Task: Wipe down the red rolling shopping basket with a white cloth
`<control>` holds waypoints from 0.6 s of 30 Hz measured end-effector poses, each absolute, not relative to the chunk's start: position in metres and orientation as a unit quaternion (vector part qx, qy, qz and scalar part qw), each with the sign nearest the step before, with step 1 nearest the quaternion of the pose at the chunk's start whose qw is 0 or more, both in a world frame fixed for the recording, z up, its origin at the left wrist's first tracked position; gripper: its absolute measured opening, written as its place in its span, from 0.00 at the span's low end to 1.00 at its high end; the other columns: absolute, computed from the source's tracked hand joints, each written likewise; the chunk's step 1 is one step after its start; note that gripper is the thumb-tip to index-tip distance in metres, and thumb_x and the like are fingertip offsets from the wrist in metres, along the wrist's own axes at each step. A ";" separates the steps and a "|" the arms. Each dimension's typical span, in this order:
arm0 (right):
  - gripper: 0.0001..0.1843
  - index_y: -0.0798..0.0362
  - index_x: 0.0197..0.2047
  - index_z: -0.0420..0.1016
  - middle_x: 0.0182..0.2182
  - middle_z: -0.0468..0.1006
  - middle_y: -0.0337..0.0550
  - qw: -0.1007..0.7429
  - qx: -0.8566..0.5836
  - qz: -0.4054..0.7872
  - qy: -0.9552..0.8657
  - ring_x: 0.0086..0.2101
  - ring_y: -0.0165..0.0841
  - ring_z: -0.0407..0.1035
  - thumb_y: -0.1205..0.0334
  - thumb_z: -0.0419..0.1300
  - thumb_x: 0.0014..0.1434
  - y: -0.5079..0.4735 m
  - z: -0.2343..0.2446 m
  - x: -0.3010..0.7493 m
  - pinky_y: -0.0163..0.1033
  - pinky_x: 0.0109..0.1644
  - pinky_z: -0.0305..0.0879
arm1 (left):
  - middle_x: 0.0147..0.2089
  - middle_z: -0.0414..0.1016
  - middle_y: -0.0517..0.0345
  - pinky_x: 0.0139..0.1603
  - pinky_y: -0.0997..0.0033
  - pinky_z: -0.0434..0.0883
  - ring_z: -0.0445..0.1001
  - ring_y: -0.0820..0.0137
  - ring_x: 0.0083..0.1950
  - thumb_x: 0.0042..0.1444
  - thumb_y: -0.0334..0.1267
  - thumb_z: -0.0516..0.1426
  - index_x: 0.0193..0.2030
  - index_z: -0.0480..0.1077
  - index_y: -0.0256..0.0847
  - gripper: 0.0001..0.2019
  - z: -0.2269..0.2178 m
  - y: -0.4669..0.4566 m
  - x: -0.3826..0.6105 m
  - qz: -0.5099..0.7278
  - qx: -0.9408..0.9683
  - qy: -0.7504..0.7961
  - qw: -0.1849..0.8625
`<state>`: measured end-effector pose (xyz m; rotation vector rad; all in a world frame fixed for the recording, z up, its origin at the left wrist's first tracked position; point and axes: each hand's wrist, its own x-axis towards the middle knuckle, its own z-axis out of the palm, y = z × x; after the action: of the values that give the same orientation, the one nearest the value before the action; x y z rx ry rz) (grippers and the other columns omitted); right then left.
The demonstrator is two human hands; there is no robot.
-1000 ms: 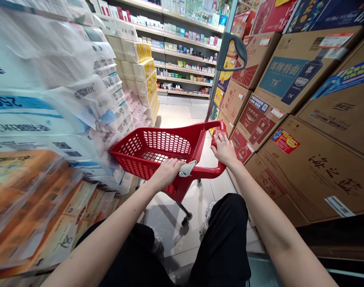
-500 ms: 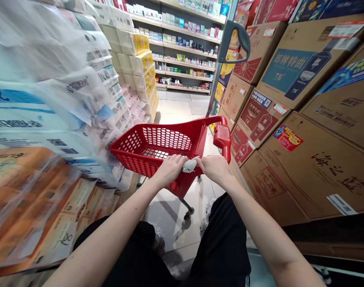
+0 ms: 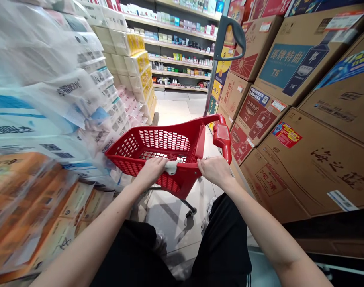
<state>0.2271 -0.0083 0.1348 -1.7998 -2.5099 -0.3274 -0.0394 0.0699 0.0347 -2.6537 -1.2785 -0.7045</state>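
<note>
A red plastic shopping cart (image 3: 186, 181) with a perforated basket stands sideways in front of me, its basket pointing left. My left hand (image 3: 153, 170) is closed on a small greyish-white cloth (image 3: 171, 168), pressed against the basket's near rim. The cloth's end hangs over the rim beside the fingers. My right hand (image 3: 214, 170) is wrapped round the near end of the red cart handle (image 3: 222, 135), close to the basket's corner. Nothing lies in the visible part of the basket. Some of the fingertips of both hands are hidden.
Wrapped packs of tissue paper (image 3: 65, 95) are stacked high on the left, close to the basket. Printed cardboard boxes (image 3: 322, 159) rise on the right. A grey pole handle (image 3: 220, 40) stands beyond the cart. Shelves (image 3: 184, 52) with small goods line the back.
My left hand has slid left along the near rim with the cloth, away from my right hand. The right hand stays at the handle. The cart has shifted only slightly.
</note>
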 end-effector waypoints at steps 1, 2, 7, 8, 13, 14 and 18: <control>0.27 0.56 0.33 0.77 0.30 0.80 0.53 0.019 -0.579 -0.109 -0.808 0.30 0.38 0.74 0.59 0.38 0.67 -0.008 0.134 0.229 0.37 0.33 0.61 | 0.40 0.72 0.56 0.43 0.69 0.64 0.67 0.68 0.40 0.60 0.36 0.51 0.47 0.67 0.41 0.10 0.037 0.067 -0.028 -0.215 -0.886 -0.408 0.053; 0.27 0.56 0.33 0.77 0.30 0.80 0.52 0.021 -0.578 -0.113 -0.808 0.30 0.38 0.74 0.59 0.39 0.67 -0.007 0.133 0.230 0.37 0.33 0.61 | 0.43 0.72 0.53 0.44 0.67 0.63 0.68 0.66 0.43 0.60 0.35 0.50 0.49 0.66 0.40 0.11 0.040 0.063 -0.016 -0.195 -0.893 -0.402 0.054; 0.27 0.56 0.33 0.76 0.30 0.80 0.51 0.024 -0.569 -0.122 -0.813 0.29 0.38 0.74 0.60 0.38 0.67 -0.005 0.133 0.238 0.37 0.31 0.59 | 0.46 0.71 0.49 0.46 0.63 0.64 0.69 0.63 0.46 0.62 0.36 0.47 0.53 0.63 0.39 0.15 0.054 0.048 0.027 -0.193 -0.907 -0.373 0.029; 0.27 0.56 0.33 0.76 0.30 0.80 0.52 0.023 -0.570 -0.122 -0.812 0.29 0.38 0.74 0.60 0.38 0.67 -0.005 0.133 0.240 0.36 0.31 0.59 | 0.47 0.70 0.49 0.46 0.63 0.64 0.69 0.63 0.47 0.61 0.36 0.47 0.54 0.63 0.39 0.15 0.057 0.046 0.032 -0.199 -0.909 -0.366 0.020; 0.26 0.56 0.35 0.76 0.32 0.80 0.52 0.012 -0.561 -0.122 -0.819 0.30 0.38 0.74 0.59 0.38 0.68 -0.005 0.133 0.247 0.36 0.32 0.59 | 0.45 0.71 0.52 0.43 0.65 0.65 0.69 0.64 0.44 0.57 0.35 0.51 0.51 0.64 0.40 0.14 0.062 0.049 0.040 -0.203 -0.912 -0.354 -0.044; 0.27 0.56 0.35 0.76 0.32 0.80 0.52 0.010 -0.556 -0.124 -0.822 0.30 0.37 0.74 0.58 0.37 0.68 -0.005 0.133 0.248 0.36 0.32 0.59 | 0.44 0.71 0.52 0.43 0.65 0.66 0.70 0.64 0.44 0.57 0.36 0.52 0.51 0.64 0.40 0.14 0.061 0.050 0.039 -0.204 -0.912 -0.353 -0.055; 0.28 0.56 0.34 0.75 0.31 0.80 0.50 0.017 -0.547 -0.136 -0.826 0.29 0.37 0.74 0.58 0.36 0.68 -0.004 0.131 0.248 0.35 0.30 0.57 | 0.49 0.71 0.49 0.48 0.62 0.67 0.70 0.63 0.47 0.54 0.34 0.52 0.53 0.62 0.38 0.18 0.046 0.055 0.014 -0.255 -0.891 -0.363 -0.094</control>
<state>0.2476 -0.0038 0.1309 -1.7000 -2.5669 -0.4225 0.0142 0.0548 0.0457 -2.9815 -1.2132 -0.8528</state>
